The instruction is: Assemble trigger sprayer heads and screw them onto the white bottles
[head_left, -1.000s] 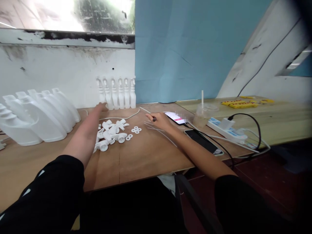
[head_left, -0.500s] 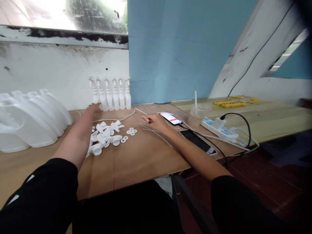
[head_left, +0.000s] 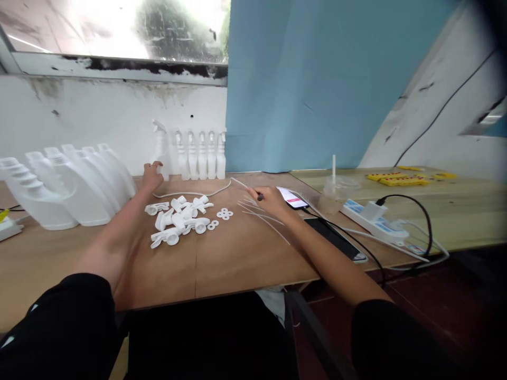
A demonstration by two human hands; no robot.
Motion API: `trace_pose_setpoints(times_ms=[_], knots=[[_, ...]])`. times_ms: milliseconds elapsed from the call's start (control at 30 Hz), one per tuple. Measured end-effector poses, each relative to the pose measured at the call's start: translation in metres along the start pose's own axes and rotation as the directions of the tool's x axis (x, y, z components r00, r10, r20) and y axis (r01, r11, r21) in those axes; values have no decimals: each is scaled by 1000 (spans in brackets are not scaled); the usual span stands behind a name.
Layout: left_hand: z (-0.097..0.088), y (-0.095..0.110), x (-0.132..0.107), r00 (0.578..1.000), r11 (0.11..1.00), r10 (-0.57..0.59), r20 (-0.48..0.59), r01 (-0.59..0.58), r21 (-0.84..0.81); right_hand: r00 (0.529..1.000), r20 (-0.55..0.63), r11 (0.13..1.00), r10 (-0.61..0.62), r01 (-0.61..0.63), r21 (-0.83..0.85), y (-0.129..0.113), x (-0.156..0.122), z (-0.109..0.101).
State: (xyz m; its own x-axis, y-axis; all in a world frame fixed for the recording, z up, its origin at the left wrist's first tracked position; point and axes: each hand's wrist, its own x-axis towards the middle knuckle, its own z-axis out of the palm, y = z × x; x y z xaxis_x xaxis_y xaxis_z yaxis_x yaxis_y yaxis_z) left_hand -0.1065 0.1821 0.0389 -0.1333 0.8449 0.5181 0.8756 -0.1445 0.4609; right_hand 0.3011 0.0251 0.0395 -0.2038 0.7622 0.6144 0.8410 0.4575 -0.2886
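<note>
Left hand (head_left: 151,174) fingers wrapped round spray bottle (head_left: 160,141) base; right hand (head_left: 272,200) fingers pinching small dark stick (head_left: 260,197), maybe a pen.

Small assembly workshop: plywood bench (head_left: 222,264), unassembled spray-bottle parts (head_left: 180,221).

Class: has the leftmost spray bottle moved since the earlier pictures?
Yes. The left hand has pulled the leftmost spray bottle up and leftward, away from the other five bottles.

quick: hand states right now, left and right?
Left hand: closed on the spray bottle, at its base.
Right hand: closed, pinching a small dark item; too small to identify.
</note>
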Motion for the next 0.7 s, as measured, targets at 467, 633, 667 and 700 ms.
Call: trace_pose_setpoints(times_ms=[467, 633, 667, 700], knots=[[-83, 93, -170, 640, 618, 767, -48, -756, -214, 993, 82, 260, 81, -101, 960, -59, 25, -14], [-83, 103, -186, 554, 532, 831, -56, -820, -211, 966, -20, 34, 256, 12, 999, -71, 20, -22], [-83, 105, -189, 565, 545, 822, -76, -818, -186, 958, -6, 10, 288, 3, 1000, -71, 19, -21], [-82, 107, -191, 578, 562, 811, -92, -813, -152, 948, 14, -13, 318, -10, 1000, -71, 17, -20]])
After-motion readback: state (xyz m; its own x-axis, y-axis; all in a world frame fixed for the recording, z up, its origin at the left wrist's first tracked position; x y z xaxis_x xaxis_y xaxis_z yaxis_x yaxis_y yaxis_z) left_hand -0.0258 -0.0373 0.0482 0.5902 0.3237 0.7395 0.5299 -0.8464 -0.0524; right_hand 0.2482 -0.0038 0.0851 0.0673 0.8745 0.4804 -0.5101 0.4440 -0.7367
